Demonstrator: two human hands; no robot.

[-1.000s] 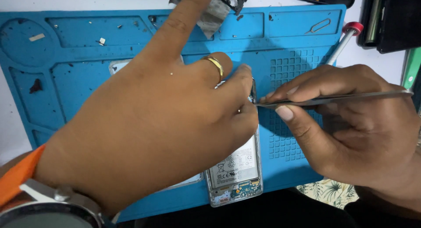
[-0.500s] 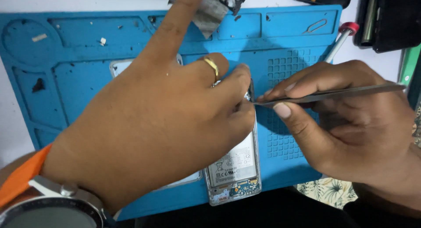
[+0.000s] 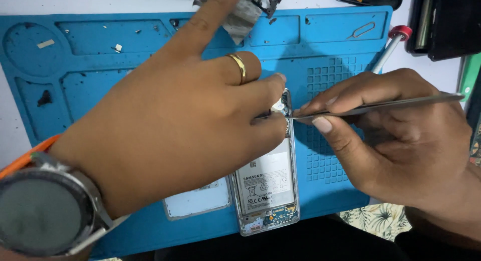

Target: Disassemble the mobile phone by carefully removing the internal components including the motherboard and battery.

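An opened phone [image 3: 268, 191] with its back off lies on a blue repair mat [image 3: 330, 45], its white battery and lower circuit board showing. My left hand [image 3: 175, 125], with a gold ring and a wristwatch, presses down on the phone's upper half, index finger stretched away. My right hand [image 3: 401, 145] pinches metal tweezers [image 3: 381, 104], whose tip meets the phone's top right edge by my left fingertips. The phone's upper part is hidden under my left hand.
A white back cover [image 3: 198, 201] lies left of the phone. A red-capped screwdriver [image 3: 391, 48] rests at the mat's right edge. Small screws, a pin tool [image 3: 362, 30] and a grey frame part [image 3: 245, 10] sit in the mat's top trays. Dark cases stand at the top right.
The tweezers' tip has stayed at the phone's top edge; my right hand shifted slightly. My left hand keeps pressing on the phone.
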